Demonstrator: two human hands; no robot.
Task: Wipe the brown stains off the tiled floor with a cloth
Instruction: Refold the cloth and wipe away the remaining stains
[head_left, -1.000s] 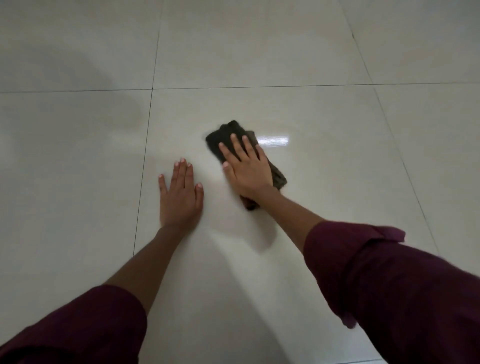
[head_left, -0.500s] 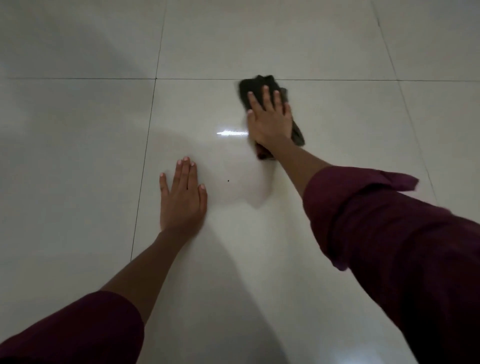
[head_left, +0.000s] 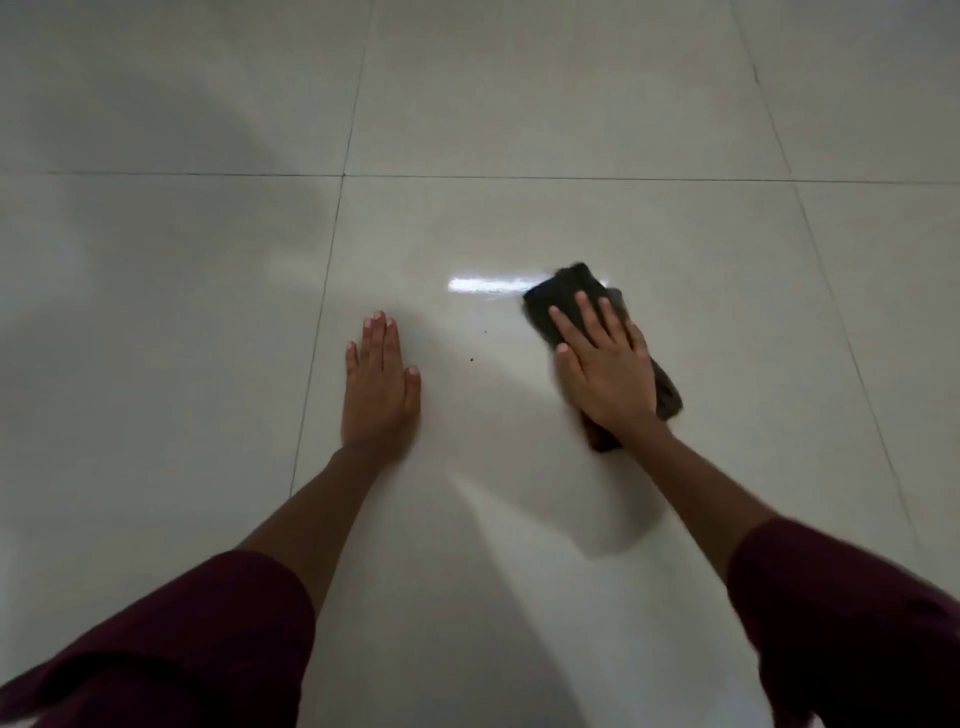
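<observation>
A folded dark cloth (head_left: 563, 291) lies on the glossy pale tiled floor (head_left: 519, 104). My right hand (head_left: 605, 371) presses flat on top of it, fingers spread, covering its middle; the cloth sticks out beyond my fingertips and beside my wrist. My left hand (head_left: 379, 387) rests flat on the same tile, palm down, to the left of the cloth and holding nothing. Two tiny dark specks (head_left: 471, 358) sit on the tile between my hands. No larger brown stain shows.
Thin dark grout lines (head_left: 571, 178) divide the large tiles. A bright light reflection (head_left: 485, 285) glints just left of the cloth. My dark maroon sleeves (head_left: 171, 639) fill the lower corners. Shadows fall over the floor at the left and below my arms.
My right hand slid the cloth away to the tile's far edge, then back toward me and to the right. My left hand stayed planted.
</observation>
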